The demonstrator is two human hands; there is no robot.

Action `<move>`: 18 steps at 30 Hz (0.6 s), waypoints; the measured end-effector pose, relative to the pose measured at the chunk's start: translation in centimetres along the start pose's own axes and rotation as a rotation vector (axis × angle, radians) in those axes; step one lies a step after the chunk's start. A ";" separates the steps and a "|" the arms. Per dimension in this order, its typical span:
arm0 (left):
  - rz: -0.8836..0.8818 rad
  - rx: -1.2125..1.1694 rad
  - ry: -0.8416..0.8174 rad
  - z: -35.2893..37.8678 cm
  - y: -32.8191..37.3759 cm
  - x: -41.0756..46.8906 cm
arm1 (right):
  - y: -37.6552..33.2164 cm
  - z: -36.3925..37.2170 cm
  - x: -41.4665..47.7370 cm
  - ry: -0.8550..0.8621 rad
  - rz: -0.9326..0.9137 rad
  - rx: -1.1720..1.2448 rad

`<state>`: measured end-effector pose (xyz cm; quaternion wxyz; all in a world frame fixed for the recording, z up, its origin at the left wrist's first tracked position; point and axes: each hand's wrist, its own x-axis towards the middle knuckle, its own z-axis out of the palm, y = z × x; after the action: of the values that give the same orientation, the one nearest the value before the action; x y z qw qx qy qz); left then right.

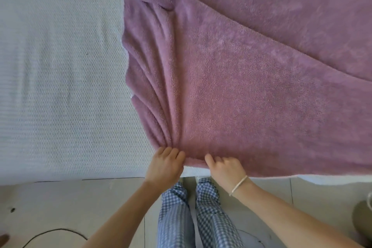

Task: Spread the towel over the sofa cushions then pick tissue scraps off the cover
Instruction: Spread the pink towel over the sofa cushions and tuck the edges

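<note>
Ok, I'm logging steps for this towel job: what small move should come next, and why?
Probably the left hand draws its bunched corner of the purple towel leftward while the right hand holds the near edge: folds fan from that grip, and the white cover lies bare to its left.

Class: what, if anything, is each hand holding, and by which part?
Both hold the towel by its near edge: the left hand grips the bunched corner, the right hand the edge just beside it.
</note>
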<state>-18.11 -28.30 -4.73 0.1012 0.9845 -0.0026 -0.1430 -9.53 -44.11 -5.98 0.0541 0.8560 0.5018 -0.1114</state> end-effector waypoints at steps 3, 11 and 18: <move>-0.047 0.034 0.060 0.3 -1.1 1.1 | -0.4 0.1 1.6 0.085 0.017 -0.032; -0.095 0.182 0.100 -0.9 -5.4 1.3 | -4.8 -2.1 7.2 0.249 0.008 -0.053; -0.125 0.167 0.118 -2.0 -6.6 -1.9 | -7.4 -3.8 7.5 0.131 0.071 -0.046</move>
<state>-19.55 -21.35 -3.67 0.0097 0.9945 0.0528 -0.0899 -11.95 -33.36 -3.98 0.0448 0.8772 0.4763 -0.0413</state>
